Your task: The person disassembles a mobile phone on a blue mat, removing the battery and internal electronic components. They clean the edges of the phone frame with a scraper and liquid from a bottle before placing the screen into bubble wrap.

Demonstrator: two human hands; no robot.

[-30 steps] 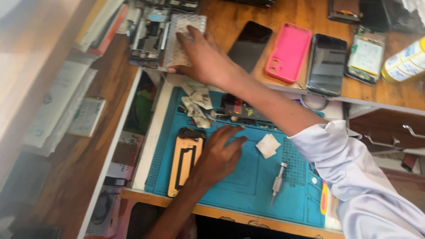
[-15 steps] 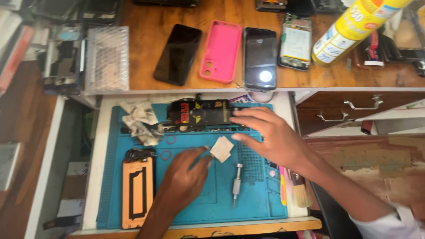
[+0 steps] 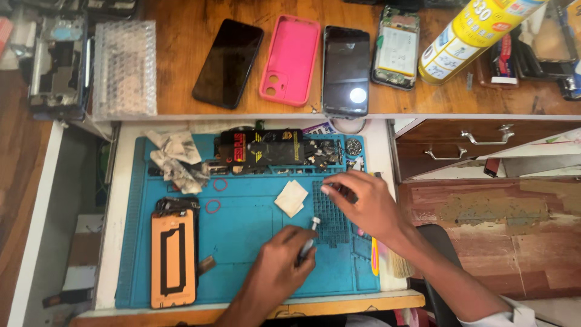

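Head cam: left hand (image 3: 275, 266) grips a screwdriver (image 3: 308, 237) mid blue mat (image 3: 242, 242); right hand (image 3: 366, 203) pinches something tiny near its right edge, bare mat between them.

free: blue mat (image 3: 242, 254) centre | blocked: opened phone (image 3: 272, 148) top, orange-backed screen (image 3: 173, 257) left
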